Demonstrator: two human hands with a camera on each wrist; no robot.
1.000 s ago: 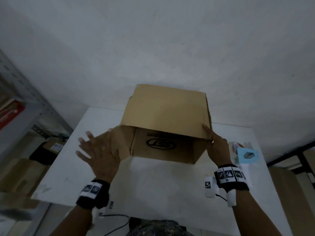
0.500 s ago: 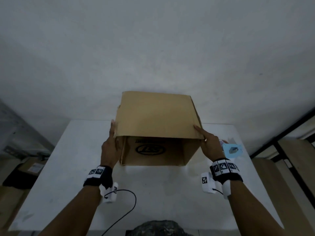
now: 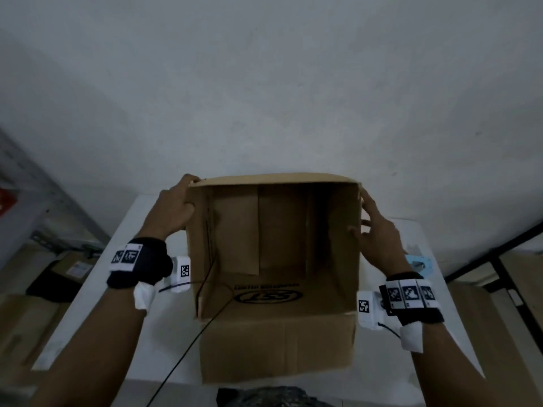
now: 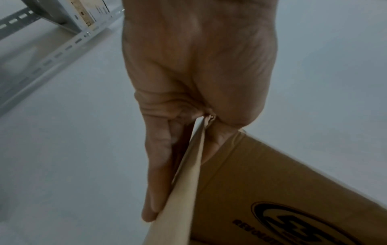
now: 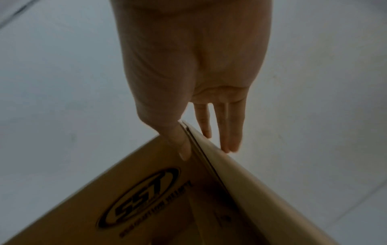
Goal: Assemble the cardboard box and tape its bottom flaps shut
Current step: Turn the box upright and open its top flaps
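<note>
Off to the right, a pale blue tape dispenser [image 3: 418,264] is lying on the worktop [image 3: 126,227], partly hidden behind the right wrist; on the left, metal shelving [image 3: 35,207] is standing with cartons [image 3: 73,268] beneath it. Nothing is blocking the cardboard box [image 3: 276,259], which is being held between the hands above the worktop, its open side facing the person and one flap [image 3: 276,348] hanging down toward them. The left hand [image 3: 173,207] is gripping the box's left wall, thumb inside and fingers outside. The right hand [image 3: 379,236] is pinching the right wall, thumb inside, fingers lying straight along the outside. A plain pale wall [image 3: 264,83] is filling the background.
</note>
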